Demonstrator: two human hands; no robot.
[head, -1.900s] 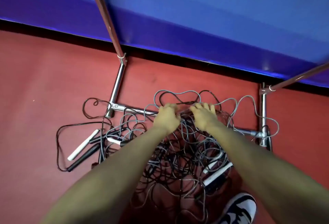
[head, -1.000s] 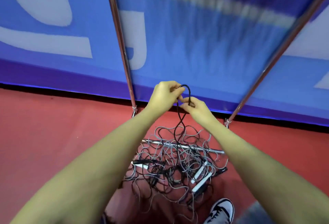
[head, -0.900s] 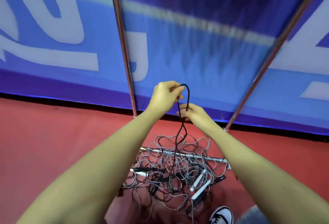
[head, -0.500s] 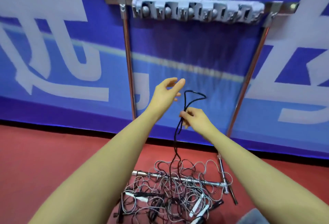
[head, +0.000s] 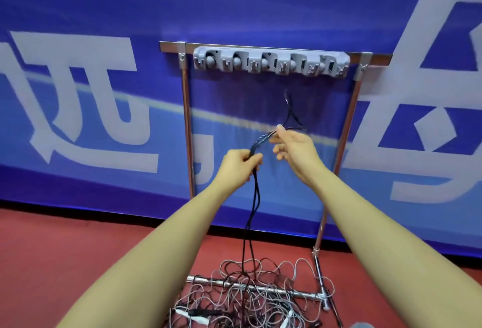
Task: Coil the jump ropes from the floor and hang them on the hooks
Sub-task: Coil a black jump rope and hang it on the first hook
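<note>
At the bottom of the head view, nearest the person, a tangled pile of jump ropes (head: 250, 304) lies on the red floor (head: 65, 262), grey and black cords looped over one another with a few white handles (head: 194, 320) showing among them. The pile is draped over the chrome base bar (head: 294, 292) of a metal rack (head: 186, 124). Two strands of a black rope (head: 251, 213) rise out of the heap, side by side and nearly straight.

Both bare forearms reach up and forward. The left hand (head: 238, 168) has its fingers (head: 257, 159) curled round the two black strands, gripping them where they come up from the floor. From that grip the rope runs up and to the right to the right hand (head: 294, 146), which pinches it between thumb and forefinger, the remaining fingers loosely bent. Above the right hand the rope ends in a small bend or loop; blur makes its exact shape hard to tell, though it appears to stick upward, free of anything.

Farther back, the rack's two chrome uprights stand against a blue banner (head: 78, 93) with large white characters. Across the rack's top bar sits a grey strip of hooks (head: 271, 63), with no rope on it, well above the raised rope end.
</note>
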